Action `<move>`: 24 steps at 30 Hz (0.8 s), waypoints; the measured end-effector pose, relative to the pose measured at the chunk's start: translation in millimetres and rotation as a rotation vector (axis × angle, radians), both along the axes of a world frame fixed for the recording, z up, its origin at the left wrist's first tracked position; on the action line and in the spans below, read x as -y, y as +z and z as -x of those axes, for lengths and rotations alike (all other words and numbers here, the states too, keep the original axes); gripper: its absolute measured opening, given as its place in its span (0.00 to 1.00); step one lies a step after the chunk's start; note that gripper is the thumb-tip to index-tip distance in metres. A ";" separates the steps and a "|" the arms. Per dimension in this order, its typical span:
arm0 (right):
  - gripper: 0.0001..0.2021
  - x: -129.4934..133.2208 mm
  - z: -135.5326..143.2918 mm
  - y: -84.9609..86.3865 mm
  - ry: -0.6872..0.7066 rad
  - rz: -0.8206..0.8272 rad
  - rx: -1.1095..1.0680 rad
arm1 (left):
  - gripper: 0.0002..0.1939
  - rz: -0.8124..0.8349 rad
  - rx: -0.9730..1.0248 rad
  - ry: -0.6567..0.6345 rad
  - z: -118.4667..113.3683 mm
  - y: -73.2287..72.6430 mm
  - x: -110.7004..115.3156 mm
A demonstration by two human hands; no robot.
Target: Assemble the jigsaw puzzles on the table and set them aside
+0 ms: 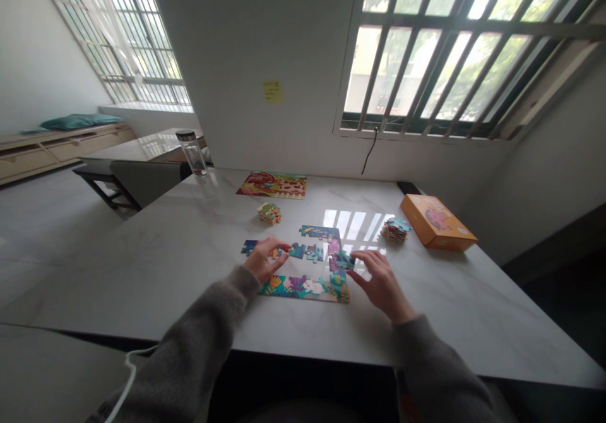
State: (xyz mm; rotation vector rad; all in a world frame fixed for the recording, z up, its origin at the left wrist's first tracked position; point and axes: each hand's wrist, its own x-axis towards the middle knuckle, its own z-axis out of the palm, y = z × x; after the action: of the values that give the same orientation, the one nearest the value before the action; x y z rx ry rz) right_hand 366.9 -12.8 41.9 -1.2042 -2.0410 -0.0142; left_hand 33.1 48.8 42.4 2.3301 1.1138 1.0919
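Observation:
A partly joined jigsaw puzzle [303, 287] lies on the white marbled table, with a bottom row, a right side and part of a top edge linked. My right hand [381, 281] pinches a dark teal puzzle piece [344, 260] between thumb and fingers, over the puzzle's right side. My left hand [266, 260] is at the left of the puzzle, thumb and forefinger apart, fingertips close to a loose blue piece [297, 250]. Another loose piece [314, 254] sits between the hands. Part of a dark blue piece [249, 246] shows behind my left hand, which hides other pieces.
Stacks of puzzle pieces stand at the back left [269, 214] and at the right [396, 229]. Beyond are a farm-picture sheet [272, 185], a glass bottle [192, 153], an orange box [438, 222] and a black object [408, 188]. The table's front edge [312, 358] runs near me.

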 end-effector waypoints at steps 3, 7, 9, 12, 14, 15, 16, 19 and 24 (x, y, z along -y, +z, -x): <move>0.17 4.1 29.1 9.6 0.101 -0.003 -0.013 | 0.15 0.058 0.077 -0.088 -24.4 8.5 14.3; 0.20 7.2 45.9 15.0 0.155 -0.019 -0.019 | 0.26 -0.016 0.030 -0.180 -44.0 12.5 23.1; 0.21 8.3 48.3 16.0 0.172 -0.025 -0.028 | 0.29 -0.094 -0.027 -0.181 -47.6 9.4 22.0; 0.21 9.7 50.5 16.6 0.191 -0.022 -0.055 | 0.26 -0.184 -0.055 -0.171 -48.3 1.5 17.3; 0.22 10.2 52.2 15.9 0.205 -0.010 -0.079 | 0.24 -0.219 -0.065 -0.165 -47.2 -2.9 14.5; 0.21 10.3 53.0 15.1 0.215 0.003 -0.095 | 0.24 -0.226 -0.074 -0.161 -46.4 -4.3 13.7; 0.21 10.3 53.9 14.1 0.224 0.021 -0.117 | 0.24 -0.228 -0.083 -0.157 -45.7 -5.4 13.2; 0.19 9.3 56.0 9.9 0.222 0.134 -0.235 | 0.24 -0.229 -0.110 -0.157 -44.0 -7.7 13.7; 0.16 5.4 60.9 5.2 0.224 0.496 -0.608 | 0.24 -0.295 -0.147 -0.160 -45.1 -13.4 18.2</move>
State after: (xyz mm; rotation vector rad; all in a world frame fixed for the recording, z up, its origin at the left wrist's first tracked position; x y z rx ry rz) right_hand 306.1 -18.2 47.1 -1.0736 -1.6526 0.9012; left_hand 78.3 30.7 29.0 2.7130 0.8408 1.1036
